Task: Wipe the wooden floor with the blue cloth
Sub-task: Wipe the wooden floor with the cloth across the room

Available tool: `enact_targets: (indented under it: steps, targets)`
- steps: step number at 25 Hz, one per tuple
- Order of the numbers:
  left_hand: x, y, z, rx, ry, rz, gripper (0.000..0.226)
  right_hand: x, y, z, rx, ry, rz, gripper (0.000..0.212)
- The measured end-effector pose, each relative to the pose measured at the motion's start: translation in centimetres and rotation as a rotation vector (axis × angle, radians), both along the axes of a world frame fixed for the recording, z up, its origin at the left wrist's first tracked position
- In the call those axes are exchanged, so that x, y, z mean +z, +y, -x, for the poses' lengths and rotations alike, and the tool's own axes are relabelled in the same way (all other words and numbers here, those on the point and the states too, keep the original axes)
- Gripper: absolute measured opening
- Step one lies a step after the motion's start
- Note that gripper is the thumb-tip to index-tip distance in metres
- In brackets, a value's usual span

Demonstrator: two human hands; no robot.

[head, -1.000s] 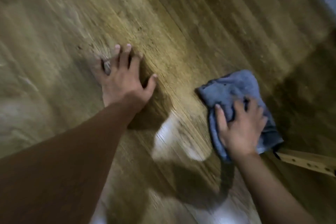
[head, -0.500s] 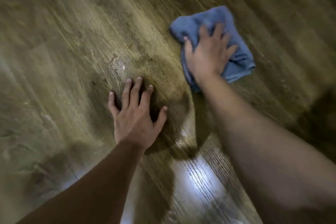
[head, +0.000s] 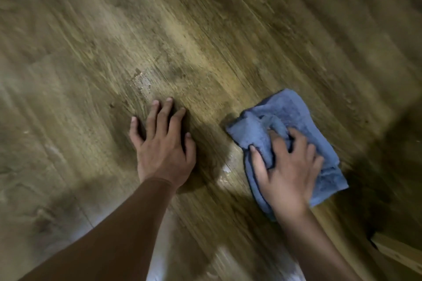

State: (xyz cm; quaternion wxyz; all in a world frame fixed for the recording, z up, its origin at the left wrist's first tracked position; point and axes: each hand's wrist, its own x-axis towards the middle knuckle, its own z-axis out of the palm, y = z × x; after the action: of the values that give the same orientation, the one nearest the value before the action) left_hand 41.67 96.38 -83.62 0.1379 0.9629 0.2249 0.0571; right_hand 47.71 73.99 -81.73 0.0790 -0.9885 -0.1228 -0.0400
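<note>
Basically: floor (head: 205, 29) is wood-grain planks, and the frame is motion-blurred, so fine dirt is hard to read. Glare patches near the bottom edge look like reflected light, though I can't tell if they are wet film.

Cloth (head: 294, 121) lies bunched on the floor to the right of centre, well apart from the pale scuffed spot (head: 140, 82).

Right hand (head: 290, 166) is on top of the cloth, thumb and fingers curled into the folds, gripping it. Left hand (head: 163, 146) lies flat on the boards, fingers straight and spread, holding nothing. Its fingertips are just beside the spot.

My read on the wipe:
- flatten the cloth, since a bunched wad probably gives less contact
- stroke along the grain, with overlapping passes
- work leftward toward the spot and lift the left hand clear first
- press through the palm, not the fingertips

Spot likely needs extra passes.
</note>
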Motion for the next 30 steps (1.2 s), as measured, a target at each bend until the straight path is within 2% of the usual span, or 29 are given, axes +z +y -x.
enact_targets:
  steps: [7,11,13,14,15,17,19,22,24,30]
  targets:
    - [1.4,0.0,0.0,-0.004,0.071,0.04,0.052,-1.0,-0.3,-0.4,-0.009,-0.048,-0.011,0.055]
    - [2.5,1.0,0.1,-0.02,0.045,0.303,0.056,-0.8,0.0,-0.5,-0.013,-0.055,-0.017,0.052]
    - [3.4,3.2,0.9,0.059,-0.034,0.457,0.069,-1.0,0.1,-0.6,-0.007,-0.044,-0.013,0.051]
    - [3.8,4.6,1.7,0.135,-0.024,0.453,0.081,-1.2,0.0,-0.6,-0.008,-0.044,-0.01,0.051]
    - [4.2,6.4,2.7,0.233,0.039,0.417,0.097,-1.4,-0.2,-0.6,-0.008,-0.049,-0.022,0.052]
    - [5.0,10.3,4.7,0.466,0.292,0.396,0.125,-1.4,0.0,-0.6,0.005,-0.048,-0.039,0.053]
    - [5.5,12.8,5.9,0.606,0.491,0.581,0.135,-1.4,-0.2,-0.8,-0.007,-0.031,-0.013,0.053]
    - [5.1,13.8,6.8,0.552,0.574,0.696,0.134,-0.8,-0.1,-0.5,0.013,-0.026,-0.016,0.054]
    - [4.8,13.7,6.4,0.545,0.557,0.737,0.133,-0.6,0.0,-0.3,0.005,-0.028,-0.027,0.054]
    - [4.1,13.9,6.4,0.531,0.622,0.684,0.132,-0.5,4.4,3.2,0.09,-0.065,-0.061,0.054]
